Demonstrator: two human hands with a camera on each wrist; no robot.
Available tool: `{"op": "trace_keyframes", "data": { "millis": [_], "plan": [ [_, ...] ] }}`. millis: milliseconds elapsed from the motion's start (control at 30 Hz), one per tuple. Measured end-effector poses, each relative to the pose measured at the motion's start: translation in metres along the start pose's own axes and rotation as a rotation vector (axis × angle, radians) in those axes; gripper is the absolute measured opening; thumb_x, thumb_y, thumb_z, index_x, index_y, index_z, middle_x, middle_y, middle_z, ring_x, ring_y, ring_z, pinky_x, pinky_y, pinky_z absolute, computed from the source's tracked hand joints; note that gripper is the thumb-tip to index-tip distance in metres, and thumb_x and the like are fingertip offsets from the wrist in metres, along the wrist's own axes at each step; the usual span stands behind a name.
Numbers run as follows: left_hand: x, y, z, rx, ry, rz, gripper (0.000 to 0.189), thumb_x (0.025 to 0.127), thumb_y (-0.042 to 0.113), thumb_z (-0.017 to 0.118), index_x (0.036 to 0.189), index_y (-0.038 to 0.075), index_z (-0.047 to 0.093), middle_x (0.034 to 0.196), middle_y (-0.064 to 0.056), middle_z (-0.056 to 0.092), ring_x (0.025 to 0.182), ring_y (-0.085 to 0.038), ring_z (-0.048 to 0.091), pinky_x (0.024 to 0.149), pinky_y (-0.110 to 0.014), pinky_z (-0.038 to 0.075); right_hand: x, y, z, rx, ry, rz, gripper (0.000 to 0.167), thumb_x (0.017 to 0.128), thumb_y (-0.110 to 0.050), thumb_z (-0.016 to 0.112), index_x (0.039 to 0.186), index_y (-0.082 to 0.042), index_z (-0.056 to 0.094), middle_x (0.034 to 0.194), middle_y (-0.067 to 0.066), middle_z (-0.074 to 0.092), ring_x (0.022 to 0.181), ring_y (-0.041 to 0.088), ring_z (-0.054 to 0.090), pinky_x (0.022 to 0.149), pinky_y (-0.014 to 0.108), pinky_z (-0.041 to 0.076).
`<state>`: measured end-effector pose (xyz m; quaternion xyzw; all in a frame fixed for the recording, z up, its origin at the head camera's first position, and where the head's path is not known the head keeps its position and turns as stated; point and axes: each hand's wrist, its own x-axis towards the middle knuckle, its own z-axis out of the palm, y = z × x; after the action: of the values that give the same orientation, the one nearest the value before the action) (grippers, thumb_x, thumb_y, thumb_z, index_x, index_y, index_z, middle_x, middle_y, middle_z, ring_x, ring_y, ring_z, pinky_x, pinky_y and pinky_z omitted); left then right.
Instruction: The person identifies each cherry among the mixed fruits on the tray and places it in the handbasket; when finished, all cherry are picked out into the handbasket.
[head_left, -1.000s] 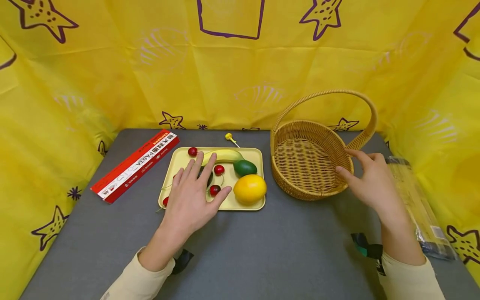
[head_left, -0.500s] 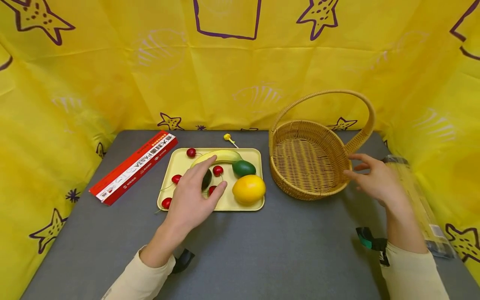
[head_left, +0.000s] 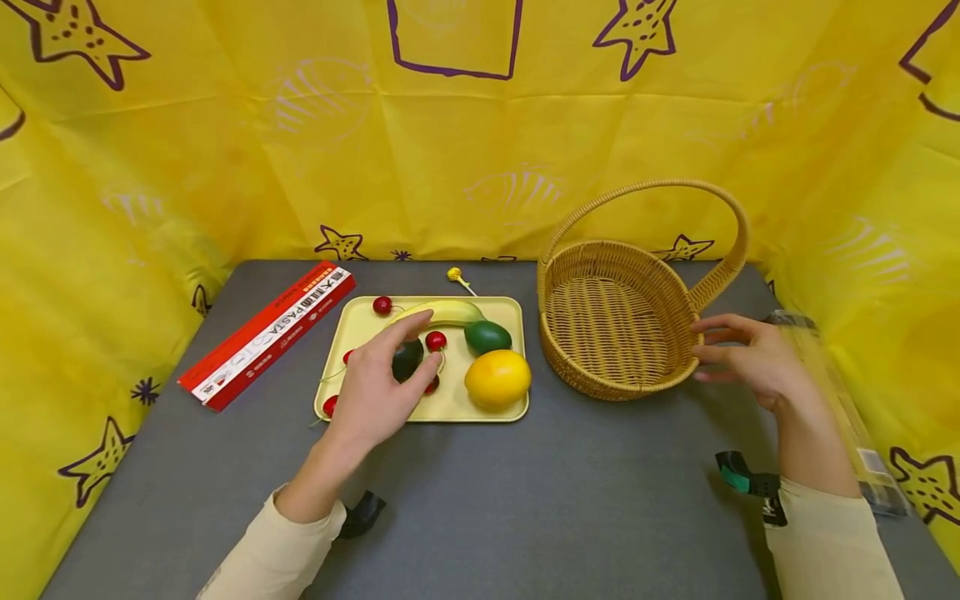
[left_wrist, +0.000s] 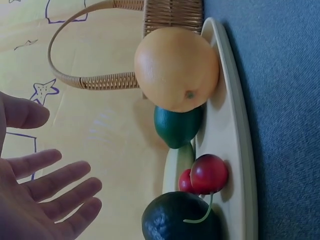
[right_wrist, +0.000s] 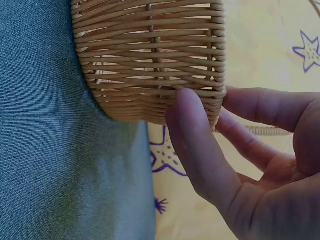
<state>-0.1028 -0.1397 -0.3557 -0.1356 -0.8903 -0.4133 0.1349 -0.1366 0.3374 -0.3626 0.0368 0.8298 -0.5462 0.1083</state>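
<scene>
My left hand (head_left: 375,387) hovers over the left part of a cream tray (head_left: 480,412), thumb and fingers spread apart and holding nothing. Close by its thumb and fingers lies a dark green avocado (head_left: 407,360). Red cherries (head_left: 436,341), a banana (head_left: 450,312), a green lemon-shaped fruit (head_left: 488,337) and a large yellow-orange fruit (head_left: 498,379) share the tray. My right hand (head_left: 753,358) is at the right rim of a wicker basket (head_left: 622,392). In the right wrist view, one finger lies along the basket's outer wall and another passes behind the rim.
A red and white pasta box (head_left: 270,333) lies slantwise at the left. Behind the tray is a small yellow lollipop-like thing (head_left: 456,275) on a white stick. A clear plastic packet (head_left: 840,408) lies right of the basket, partly behind my right forearm. Yellow cloth surrounds the table.
My left hand has drawn back a little toward me, its fingers less spread, uncovering the avocado. My right-hand fingers have shifted at the basket's rim; the basket has stayed put.
</scene>
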Motion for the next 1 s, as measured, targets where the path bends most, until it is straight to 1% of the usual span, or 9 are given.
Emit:
{"op": "trace_keyframes", "data": {
  "millis": [100, 200, 333, 400, 500, 633, 733, 867, 1000],
  "plan": [
    [0.005, -0.001, -0.003, -0.025, -0.033, -0.02, 0.047, 0.095, 0.019, 0.075, 0.141, 0.017, 0.065, 0.132, -0.004, 0.072, 0.117, -0.026, 0.069, 0.104, -0.049, 0.051, 0.0, 0.002, -0.002, 0.029, -0.011, 0.01, 0.04, 0.101, -0.01, 0.069, 0.137, 0.002, 0.055, 0.114, -0.008, 0.064, 0.088, 0.013, 0.073, 0.081, 0.039, 0.064],
    [0.01, -0.003, -0.007, -0.051, -0.075, -0.043, 0.042, 0.095, 0.014, 0.074, 0.136, 0.015, 0.067, 0.128, -0.005, 0.074, 0.114, -0.026, 0.069, 0.101, -0.049, 0.054, 0.001, 0.003, -0.003, 0.052, -0.014, 0.02, 0.039, 0.1, -0.009, 0.07, 0.135, 0.001, 0.056, 0.113, -0.006, 0.064, 0.088, 0.013, 0.073, 0.082, 0.038, 0.064],
    [0.02, -0.008, -0.013, -0.072, -0.119, -0.074, 0.035, 0.095, 0.008, 0.072, 0.129, 0.013, 0.07, 0.125, -0.005, 0.074, 0.113, -0.027, 0.071, 0.101, -0.05, 0.055, 0.004, 0.003, -0.003, 0.062, -0.019, 0.03, 0.04, 0.099, -0.008, 0.07, 0.135, 0.002, 0.055, 0.114, -0.006, 0.063, 0.09, 0.013, 0.073, 0.083, 0.038, 0.064],
    [0.025, -0.012, -0.016, -0.078, -0.138, -0.088, 0.033, 0.094, 0.008, 0.072, 0.127, 0.013, 0.07, 0.124, -0.005, 0.074, 0.113, -0.028, 0.071, 0.102, -0.05, 0.055, 0.006, 0.003, -0.003, 0.061, -0.024, 0.031, 0.041, 0.099, -0.007, 0.069, 0.136, 0.003, 0.054, 0.114, -0.006, 0.062, 0.091, 0.012, 0.072, 0.083, 0.038, 0.064],
    [0.035, -0.018, -0.018, -0.093, -0.187, -0.107, 0.031, 0.094, 0.008, 0.073, 0.125, 0.012, 0.071, 0.123, -0.007, 0.073, 0.113, -0.031, 0.071, 0.102, -0.052, 0.055, 0.007, 0.003, -0.004, 0.083, -0.032, 0.036, 0.039, 0.099, -0.006, 0.07, 0.134, 0.002, 0.055, 0.114, -0.005, 0.062, 0.091, 0.012, 0.072, 0.082, 0.037, 0.064],
    [0.049, -0.024, -0.019, -0.107, -0.258, -0.127, 0.03, 0.095, 0.008, 0.073, 0.124, 0.009, 0.07, 0.123, -0.011, 0.073, 0.114, -0.035, 0.071, 0.103, -0.051, 0.055, 0.008, 0.003, -0.006, 0.158, -0.048, 0.041, 0.033, 0.096, -0.003, 0.072, 0.127, -0.002, 0.061, 0.11, -0.003, 0.064, 0.089, 0.014, 0.073, 0.079, 0.036, 0.064],
    [0.059, -0.028, -0.02, -0.107, -0.303, -0.135, 0.03, 0.094, 0.007, 0.073, 0.124, 0.008, 0.07, 0.125, -0.015, 0.072, 0.116, -0.036, 0.069, 0.104, -0.05, 0.054, 0.007, 0.004, -0.007, 0.197, -0.053, 0.037, 0.03, 0.095, -0.001, 0.073, 0.124, -0.004, 0.065, 0.109, -0.002, 0.065, 0.088, 0.015, 0.073, 0.077, 0.036, 0.064],
    [0.072, -0.034, -0.018, -0.102, -0.365, -0.154, 0.031, 0.093, 0.005, 0.074, 0.124, 0.007, 0.07, 0.127, -0.017, 0.07, 0.115, -0.034, 0.069, 0.102, -0.049, 0.055, 0.007, 0.005, -0.008, 0.206, -0.045, 0.037, 0.029, 0.096, 0.0, 0.072, 0.124, -0.005, 0.065, 0.109, -0.002, 0.065, 0.088, 0.015, 0.073, 0.077, 0.037, 0.065],
    [0.079, -0.041, -0.014, -0.103, -0.401, -0.204, 0.034, 0.093, 0.004, 0.074, 0.127, 0.005, 0.069, 0.127, -0.017, 0.07, 0.113, -0.031, 0.07, 0.097, -0.048, 0.058, 0.009, 0.006, -0.007, 0.181, -0.047, 0.041, 0.03, 0.096, -0.002, 0.072, 0.126, -0.005, 0.064, 0.111, -0.002, 0.064, 0.089, 0.014, 0.073, 0.079, 0.037, 0.064]
  ]
}}
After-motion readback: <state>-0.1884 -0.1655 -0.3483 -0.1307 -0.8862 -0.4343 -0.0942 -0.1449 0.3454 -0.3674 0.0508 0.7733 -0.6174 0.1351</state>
